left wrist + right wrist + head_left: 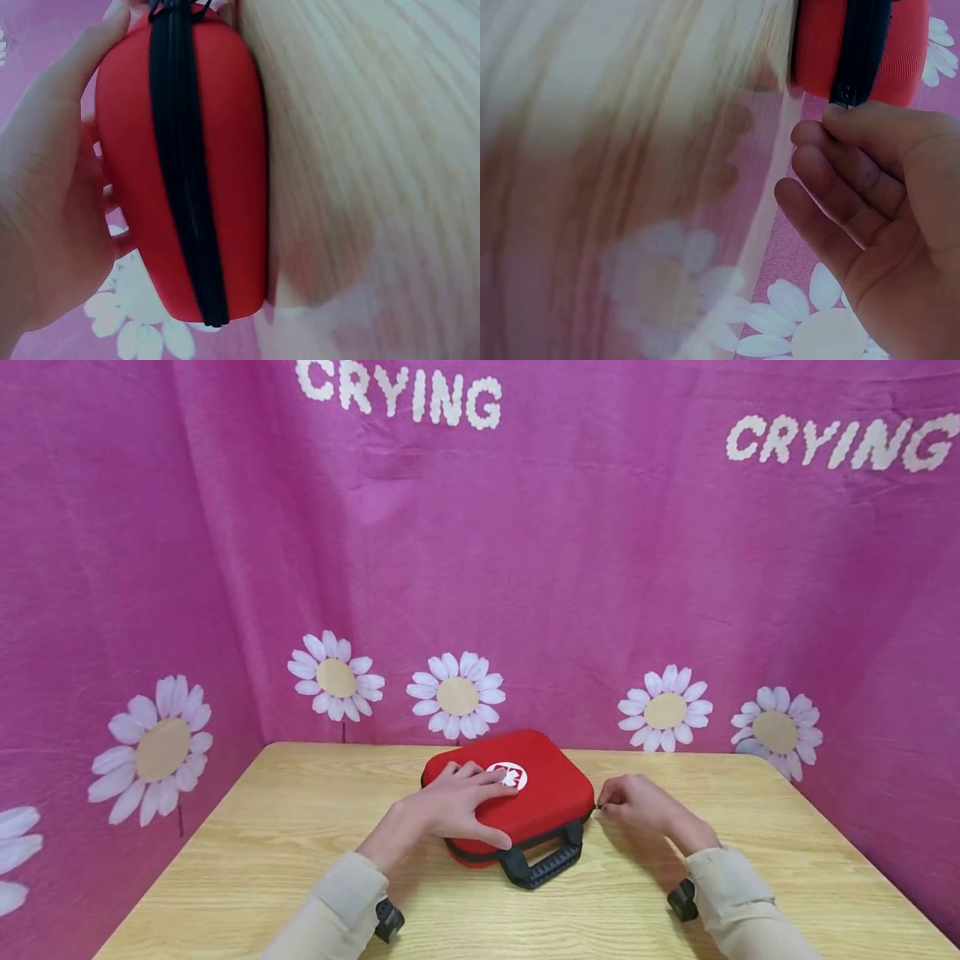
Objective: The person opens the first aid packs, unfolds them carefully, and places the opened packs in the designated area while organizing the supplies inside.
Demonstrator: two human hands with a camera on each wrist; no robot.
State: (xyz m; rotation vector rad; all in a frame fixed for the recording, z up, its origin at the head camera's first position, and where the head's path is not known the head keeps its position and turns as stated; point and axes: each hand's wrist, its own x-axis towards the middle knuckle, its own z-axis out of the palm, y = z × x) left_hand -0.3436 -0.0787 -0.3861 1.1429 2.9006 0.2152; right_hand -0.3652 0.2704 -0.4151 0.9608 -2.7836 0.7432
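Red first-aid case (pixel 551 772): lying beneath the left hand, just left of the right
Left hand (pixel 457 803): resting across the lid, spreading thumb and fingers wide
Right hand (pixel 641 807): pinching narrowly, holding the zipper pull (pixel 597 807)
Black handle (pixel 555 863): jutting out between the hands, on the wearer's side
Wooden table (pixel 315 818): extending beneath both hands
Purple flowered curtain (pixel 525 568): hanging beyond both hands
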